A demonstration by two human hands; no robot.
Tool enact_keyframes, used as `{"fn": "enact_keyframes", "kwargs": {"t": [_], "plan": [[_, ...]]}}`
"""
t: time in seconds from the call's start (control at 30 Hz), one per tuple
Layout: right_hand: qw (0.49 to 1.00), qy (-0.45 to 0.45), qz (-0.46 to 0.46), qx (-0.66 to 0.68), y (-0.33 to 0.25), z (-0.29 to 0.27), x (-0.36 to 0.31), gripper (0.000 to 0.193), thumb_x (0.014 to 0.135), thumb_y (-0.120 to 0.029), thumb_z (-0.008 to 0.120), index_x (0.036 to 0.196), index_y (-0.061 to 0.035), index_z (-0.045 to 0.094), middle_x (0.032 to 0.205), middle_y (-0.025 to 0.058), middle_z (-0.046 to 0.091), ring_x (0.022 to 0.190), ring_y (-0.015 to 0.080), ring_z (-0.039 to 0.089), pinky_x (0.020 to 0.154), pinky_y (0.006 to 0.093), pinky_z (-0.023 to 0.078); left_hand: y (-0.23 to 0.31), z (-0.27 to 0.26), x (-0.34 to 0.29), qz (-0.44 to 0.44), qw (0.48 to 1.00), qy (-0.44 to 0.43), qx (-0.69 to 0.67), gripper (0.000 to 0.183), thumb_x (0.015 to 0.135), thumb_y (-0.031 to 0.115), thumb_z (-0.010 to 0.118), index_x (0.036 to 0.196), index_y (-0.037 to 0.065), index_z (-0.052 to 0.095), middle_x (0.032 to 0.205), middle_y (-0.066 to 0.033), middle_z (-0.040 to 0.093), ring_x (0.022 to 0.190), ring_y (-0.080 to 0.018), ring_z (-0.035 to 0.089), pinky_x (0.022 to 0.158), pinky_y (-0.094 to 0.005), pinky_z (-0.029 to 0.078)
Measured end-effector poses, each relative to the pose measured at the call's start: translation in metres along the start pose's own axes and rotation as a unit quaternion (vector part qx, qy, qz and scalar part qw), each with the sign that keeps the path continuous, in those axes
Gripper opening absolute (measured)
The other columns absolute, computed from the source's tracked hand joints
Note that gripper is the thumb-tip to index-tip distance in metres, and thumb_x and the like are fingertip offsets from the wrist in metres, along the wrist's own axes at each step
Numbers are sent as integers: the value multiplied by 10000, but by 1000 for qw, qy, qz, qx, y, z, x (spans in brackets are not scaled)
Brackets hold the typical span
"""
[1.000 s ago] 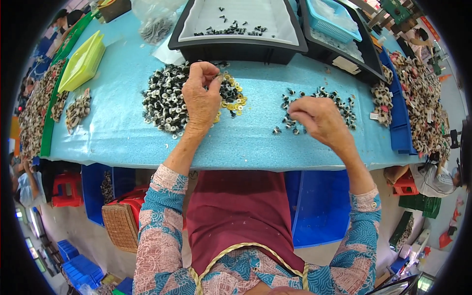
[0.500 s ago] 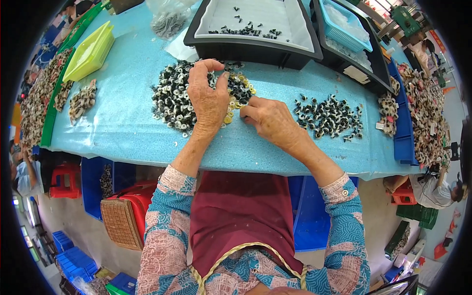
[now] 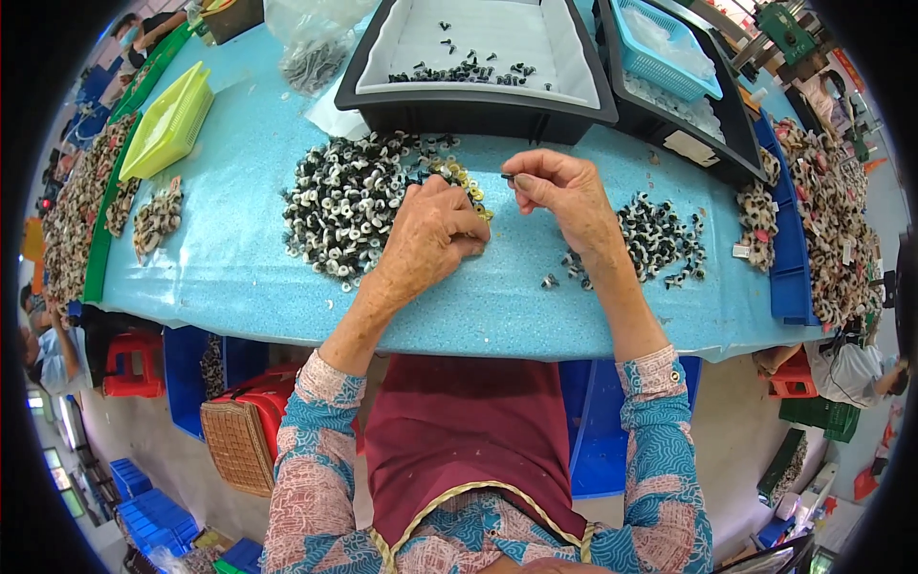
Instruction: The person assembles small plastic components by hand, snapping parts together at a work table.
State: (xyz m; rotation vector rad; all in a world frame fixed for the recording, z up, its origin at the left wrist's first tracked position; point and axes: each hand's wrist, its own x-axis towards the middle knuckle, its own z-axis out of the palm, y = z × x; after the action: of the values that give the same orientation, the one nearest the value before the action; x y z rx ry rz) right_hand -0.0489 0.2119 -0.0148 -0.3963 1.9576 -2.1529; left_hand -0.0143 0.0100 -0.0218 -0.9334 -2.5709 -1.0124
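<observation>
My right hand (image 3: 572,199) is raised over the blue table, closed, with a small black stemmed piece (image 3: 508,176) pinched between thumb and fingertips. Palm down, my left hand (image 3: 427,232) rests at the right edge of a large heap of black stemmed pieces and white rings (image 3: 335,206). Its fingers are curled, and whatever they hold is hidden. Several yellow rings (image 3: 473,187) show just beyond it. A smaller pile of black-and-white pieces (image 3: 665,234) lies on the right, partly behind my right wrist.
Ahead is a black tray (image 3: 478,117) lined in white, with loose black pieces inside. A blue basket (image 3: 669,57) sits in another black bin. A yellow-green basket (image 3: 163,129) is at left. Furry spotted pieces fill a green-edged container (image 3: 72,210) and a blue one (image 3: 827,210).
My right hand has lifted away from the heap to the right and now shows a small black piece. My left hand has moved toward me and right, its fingers curling.
</observation>
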Motion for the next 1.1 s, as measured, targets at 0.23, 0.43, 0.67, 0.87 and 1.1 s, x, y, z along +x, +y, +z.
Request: {"fn": "enact_keyframes", "kwargs": {"t": [0.23,0.43,0.67,0.87,1.1], "plan": [[996,-19,70,58,4,-1,-3,215,866,-125,612,1028,15,624,875,57,629,702,76,568,636,208,487,2,-3,2,2,1000,-20,12,106,607,81,724,674,110,646,724,12,541,809,-203,487,737,-337,361],[997,-14,18,77,-2,0,-4,196,836,-106,646,984,21,625,826,69,632,688,94,574,632,221,493,1,-8,4,-18,995,70,-69,158,666,30,701,796,73,623,745,-10,558,806,-180,523,729,-327,407],[996,-49,-23,66,-14,23,-14,93,774,-5,656,860,14,626,763,63,627,656,117,595,606,238,499,2,-4,-1,-262,788,124,-543,96,803,28,662,871,17,595,800,-45,641,687,-100,607,578,-212,466],[996,-87,-4,33,-11,26,-13,109,791,-4,656,892,13,619,812,54,629,713,112,605,617,238,517,1,-3,0,-251,740,146,-606,99,814,9,643,897,8,589,801,-72,641,680,-134,626,552,-231,499],[997,-78,-7,11,-10,28,-11,110,796,-10,647,899,15,617,798,56,631,698,112,600,611,236,511,2,-3,-1,-245,772,138,-570,105,827,17,630,927,-9,608,817,-86,649,689,-143,638,545,-230,503]]}}
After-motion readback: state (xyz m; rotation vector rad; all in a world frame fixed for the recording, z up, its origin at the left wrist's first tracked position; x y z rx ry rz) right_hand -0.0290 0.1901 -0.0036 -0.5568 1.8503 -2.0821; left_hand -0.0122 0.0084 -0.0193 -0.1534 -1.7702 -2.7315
